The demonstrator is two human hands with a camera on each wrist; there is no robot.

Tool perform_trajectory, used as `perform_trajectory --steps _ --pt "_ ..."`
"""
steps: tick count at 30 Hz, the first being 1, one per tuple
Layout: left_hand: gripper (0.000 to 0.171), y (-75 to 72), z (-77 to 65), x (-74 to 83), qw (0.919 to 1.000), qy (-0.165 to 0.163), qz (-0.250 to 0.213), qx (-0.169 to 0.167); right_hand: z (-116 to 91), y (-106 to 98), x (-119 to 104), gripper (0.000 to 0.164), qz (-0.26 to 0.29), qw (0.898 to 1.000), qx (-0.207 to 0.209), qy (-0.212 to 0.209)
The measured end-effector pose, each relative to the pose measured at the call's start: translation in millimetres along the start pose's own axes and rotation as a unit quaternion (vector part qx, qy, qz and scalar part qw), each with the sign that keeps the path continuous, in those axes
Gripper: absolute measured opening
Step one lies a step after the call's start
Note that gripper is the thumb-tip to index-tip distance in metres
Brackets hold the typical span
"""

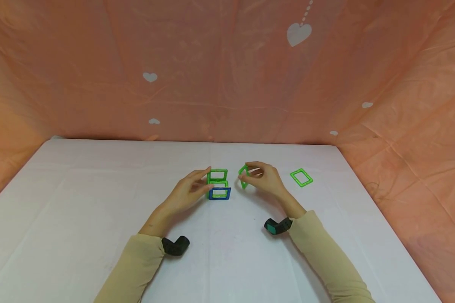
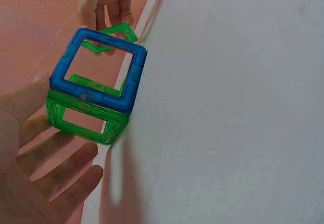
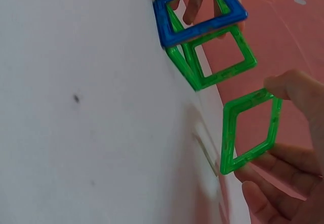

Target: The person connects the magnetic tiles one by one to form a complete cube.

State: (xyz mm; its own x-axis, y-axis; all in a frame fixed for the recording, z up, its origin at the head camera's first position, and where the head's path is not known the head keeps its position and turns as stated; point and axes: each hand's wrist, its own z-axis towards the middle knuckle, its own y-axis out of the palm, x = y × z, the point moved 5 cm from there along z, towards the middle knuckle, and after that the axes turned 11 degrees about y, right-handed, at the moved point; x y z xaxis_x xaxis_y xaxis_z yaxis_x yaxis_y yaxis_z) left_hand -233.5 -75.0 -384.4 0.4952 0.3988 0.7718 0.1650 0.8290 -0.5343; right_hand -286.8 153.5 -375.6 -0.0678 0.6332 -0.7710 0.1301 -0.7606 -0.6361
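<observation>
My left hand (image 1: 183, 193) holds a box-shaped build of square magnetic tiles by its left side. Its near face is a blue tile (image 2: 91, 97), and green tiles (image 2: 83, 130) form other sides. In the left wrist view the thumb lies at the blue tile's corner, with the lower fingers spread below the build. To the right, my right hand (image 1: 265, 179) pinches a single green square tile (image 3: 229, 138) by its edges, thumb on top and fingers under. A gap separates this upright tile from the build.
Another green square tile (image 1: 295, 180) lies flat on the white table (image 1: 227, 261), right of my right hand. An orange curtain (image 1: 220, 84) with pale hearts hangs behind the table and along its sides. Each wrist carries a black camera (image 1: 176, 245).
</observation>
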Motion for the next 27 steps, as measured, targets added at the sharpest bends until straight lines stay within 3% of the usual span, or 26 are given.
perform_trajectory --steps 13,27 --pt "0.055 0.2 -0.6 -1.7 1.0000 -0.005 -0.008 0.000 -4.5 12.5 -5.3 0.054 0.031 0.997 -0.046 -0.047" --pt "0.055 -0.6 -1.2 -1.6 0.9999 -0.011 -0.011 -0.003 -8.8 21.7 -9.0 0.058 0.078 0.985 -0.115 -0.106"
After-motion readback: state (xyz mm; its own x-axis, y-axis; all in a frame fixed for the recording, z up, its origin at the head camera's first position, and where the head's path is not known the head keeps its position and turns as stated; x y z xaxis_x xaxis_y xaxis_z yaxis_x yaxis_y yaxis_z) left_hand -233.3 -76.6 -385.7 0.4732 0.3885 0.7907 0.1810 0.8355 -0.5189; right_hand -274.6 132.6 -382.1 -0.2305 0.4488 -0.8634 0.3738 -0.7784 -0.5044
